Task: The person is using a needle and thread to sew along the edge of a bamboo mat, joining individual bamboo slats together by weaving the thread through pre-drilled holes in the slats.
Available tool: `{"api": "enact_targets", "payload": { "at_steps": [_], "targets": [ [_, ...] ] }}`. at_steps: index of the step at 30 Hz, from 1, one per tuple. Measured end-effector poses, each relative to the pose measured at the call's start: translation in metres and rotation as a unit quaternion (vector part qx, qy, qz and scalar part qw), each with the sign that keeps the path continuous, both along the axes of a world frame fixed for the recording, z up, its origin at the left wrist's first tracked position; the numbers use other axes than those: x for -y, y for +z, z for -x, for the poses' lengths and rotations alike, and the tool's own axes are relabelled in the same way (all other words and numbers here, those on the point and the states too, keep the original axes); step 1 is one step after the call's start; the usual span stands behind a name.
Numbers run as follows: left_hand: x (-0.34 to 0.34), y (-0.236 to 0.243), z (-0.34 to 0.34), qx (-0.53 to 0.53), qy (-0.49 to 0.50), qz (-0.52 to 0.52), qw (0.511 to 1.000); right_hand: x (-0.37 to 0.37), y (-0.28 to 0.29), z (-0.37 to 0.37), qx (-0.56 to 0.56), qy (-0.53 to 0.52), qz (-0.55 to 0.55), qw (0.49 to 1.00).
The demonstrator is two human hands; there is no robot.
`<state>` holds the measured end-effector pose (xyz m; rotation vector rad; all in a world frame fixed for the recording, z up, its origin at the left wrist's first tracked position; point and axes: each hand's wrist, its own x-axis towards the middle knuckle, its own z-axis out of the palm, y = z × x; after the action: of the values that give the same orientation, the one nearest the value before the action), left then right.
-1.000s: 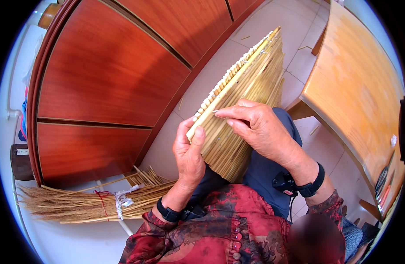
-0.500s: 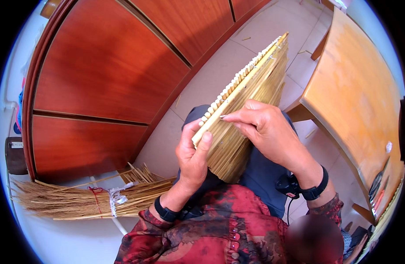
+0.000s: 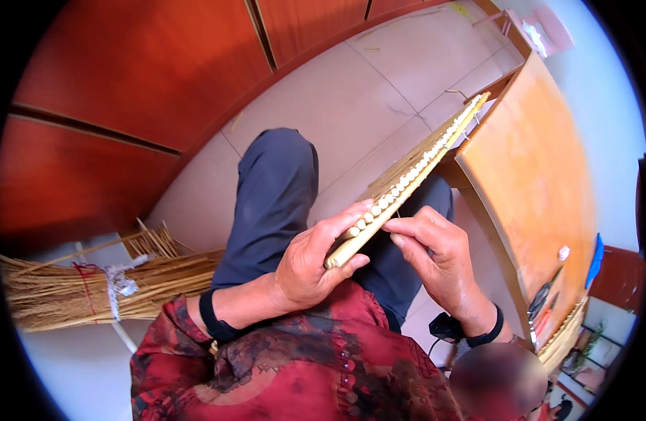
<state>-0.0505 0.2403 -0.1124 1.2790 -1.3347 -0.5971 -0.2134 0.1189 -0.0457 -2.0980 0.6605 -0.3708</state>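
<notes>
My left hand (image 3: 316, 265) is closed around the near end of a panel of straw-coloured stalks (image 3: 407, 158), thumb on the near edge and fingers over the far side. The panel stands on edge above my lap, with a row of pale cut stalk ends along the top next to a long smooth strip (image 3: 414, 188). At that strip, close to the left hand, my right hand (image 3: 435, 256) is pinched, thumb against bent fingers. A thin sliver shows by its fingertips, too small to name. Most of the panel's broad face is hidden now.
A bundle of dry stalks (image 3: 56, 295), tied with white and red cord, lies at the left. Reddish wooden cabinets (image 3: 140, 77) line the far left. On the right stands a wooden table (image 3: 540, 175) with scissors (image 3: 540, 302) near its edge; the panel's far end comes close to it.
The panel has swung right and tipped, so its broad right face has turned out of sight. Both hands moved with it, the right staying pinched at the strip. The whole view has shifted.
</notes>
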Motion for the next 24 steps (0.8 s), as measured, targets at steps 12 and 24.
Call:
{"api": "enact_targets", "payload": {
  "at_steps": [12,24],
  "targets": [
    [-0.009,-0.003,0.002,-0.021,-0.083,-0.021,0.996,-0.002,0.018,0.02,-0.154,-0.004,-0.002,0.988],
    [-0.008,-0.019,0.006,0.066,-0.075,0.026,0.995,-0.014,0.03,0.029,-0.22,-0.07,-0.045,0.972]
  ]
}}
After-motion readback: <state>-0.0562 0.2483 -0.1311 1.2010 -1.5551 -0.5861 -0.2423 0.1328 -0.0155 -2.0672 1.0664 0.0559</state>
